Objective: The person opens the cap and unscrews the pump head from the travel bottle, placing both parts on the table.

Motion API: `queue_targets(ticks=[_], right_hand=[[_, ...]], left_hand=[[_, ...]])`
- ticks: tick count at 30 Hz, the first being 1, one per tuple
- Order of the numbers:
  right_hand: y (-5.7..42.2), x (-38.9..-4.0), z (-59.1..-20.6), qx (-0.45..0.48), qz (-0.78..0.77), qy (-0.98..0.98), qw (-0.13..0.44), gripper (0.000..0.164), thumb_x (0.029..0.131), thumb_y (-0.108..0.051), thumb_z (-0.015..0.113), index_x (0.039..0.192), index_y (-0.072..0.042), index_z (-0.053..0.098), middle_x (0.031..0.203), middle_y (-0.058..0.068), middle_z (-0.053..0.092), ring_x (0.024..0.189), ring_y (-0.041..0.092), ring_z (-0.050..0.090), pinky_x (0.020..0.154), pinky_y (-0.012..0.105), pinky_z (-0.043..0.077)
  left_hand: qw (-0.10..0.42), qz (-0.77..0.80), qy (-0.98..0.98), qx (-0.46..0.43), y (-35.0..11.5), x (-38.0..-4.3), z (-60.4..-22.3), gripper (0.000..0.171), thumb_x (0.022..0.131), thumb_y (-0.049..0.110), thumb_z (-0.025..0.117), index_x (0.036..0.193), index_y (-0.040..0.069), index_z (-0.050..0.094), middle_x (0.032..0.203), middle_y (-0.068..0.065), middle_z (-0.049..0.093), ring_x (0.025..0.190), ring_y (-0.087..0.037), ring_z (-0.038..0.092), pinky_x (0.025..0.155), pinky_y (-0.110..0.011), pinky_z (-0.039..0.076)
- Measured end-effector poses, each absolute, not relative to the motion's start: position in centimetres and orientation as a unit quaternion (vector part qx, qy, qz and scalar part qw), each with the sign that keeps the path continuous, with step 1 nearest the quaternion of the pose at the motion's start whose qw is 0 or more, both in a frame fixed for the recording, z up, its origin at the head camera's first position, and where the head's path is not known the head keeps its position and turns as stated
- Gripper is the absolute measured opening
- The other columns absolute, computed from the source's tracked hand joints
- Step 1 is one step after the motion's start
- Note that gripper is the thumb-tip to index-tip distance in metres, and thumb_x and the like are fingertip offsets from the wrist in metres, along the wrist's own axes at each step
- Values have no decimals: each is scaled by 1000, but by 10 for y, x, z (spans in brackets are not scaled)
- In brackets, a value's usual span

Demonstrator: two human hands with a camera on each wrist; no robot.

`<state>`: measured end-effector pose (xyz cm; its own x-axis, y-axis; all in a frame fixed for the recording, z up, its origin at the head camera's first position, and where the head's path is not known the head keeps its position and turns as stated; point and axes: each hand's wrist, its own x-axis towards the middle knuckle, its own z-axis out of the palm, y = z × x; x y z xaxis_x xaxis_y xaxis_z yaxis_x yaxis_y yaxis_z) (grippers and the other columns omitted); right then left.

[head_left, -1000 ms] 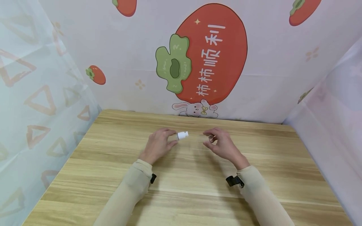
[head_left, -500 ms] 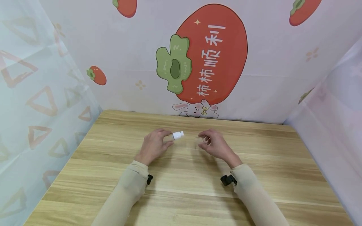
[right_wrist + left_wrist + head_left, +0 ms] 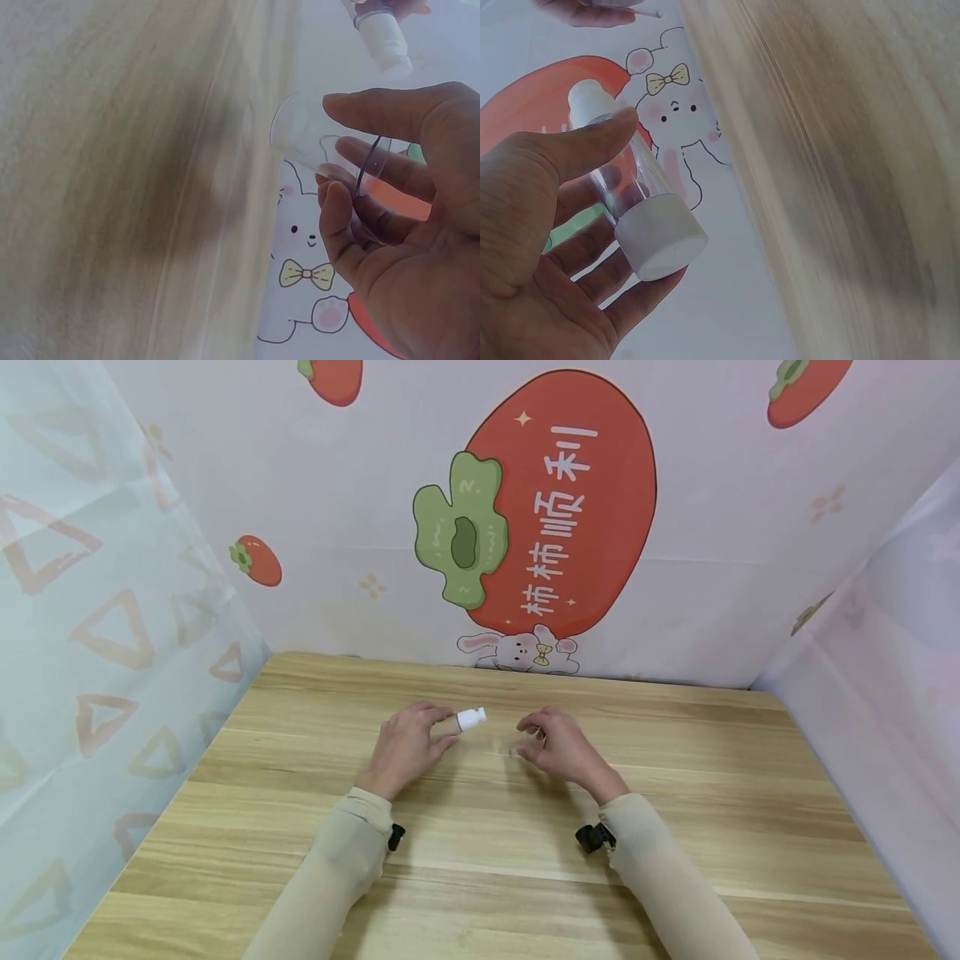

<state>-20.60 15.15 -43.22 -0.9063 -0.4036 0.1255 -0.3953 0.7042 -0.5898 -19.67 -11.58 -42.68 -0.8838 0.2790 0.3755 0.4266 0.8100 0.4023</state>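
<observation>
My left hand (image 3: pixel 405 745) holds a small clear pump bottle (image 3: pixel 471 719) with a white pump top pointing right. In the left wrist view, the thumb lies across the bottle's upper part, and its white base (image 3: pixel 661 238) tilts down toward the lower right. Opposite it, my right hand (image 3: pixel 564 748) grips a see-through cap (image 3: pixel 298 139) between thumb and fingers. This cap is a hollow clear cylinder, faint in the head view, with its wide rim turned away from the palm. A gap separates cap and bottle over the table.
Both hands are above a wood-grain table (image 3: pixel 480 877). Behind it stands a white backdrop (image 3: pixel 330 602) printed with a large red persimmon and a rabbit. Patterned sheets (image 3: pixel 97 635) close in the sides. A black wrist camera (image 3: pixel 595 838) sits on the right wrist.
My right hand has shifted left with the clear cap. My left hand drew slightly left with the bottle at first, then stayed nearly still.
</observation>
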Motion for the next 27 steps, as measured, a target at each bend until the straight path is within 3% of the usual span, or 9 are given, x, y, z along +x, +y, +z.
queue_targets(ticks=[17,27], right_hand=[[142,-210,-437,-213,-284,934,24,26,86,-13,81,109,-3,73,96,5,62,91,22,60,82,41,53],[135,-211,-436,-196,-272,941,49,27,88,-18,80,111,-4,73,101,5,61,96,23,60,86,41,52]], left_hand=[[143,-242,-945,-170,-124,-197,-429,38,83,23,87,116,8,76,111,-13,73,87,-30,71,69,-49,57],[139,-248,-944,-167,-127,-197,-431,38,82,22,87,115,8,76,106,-12,74,72,-21,63,57,-39,51]])
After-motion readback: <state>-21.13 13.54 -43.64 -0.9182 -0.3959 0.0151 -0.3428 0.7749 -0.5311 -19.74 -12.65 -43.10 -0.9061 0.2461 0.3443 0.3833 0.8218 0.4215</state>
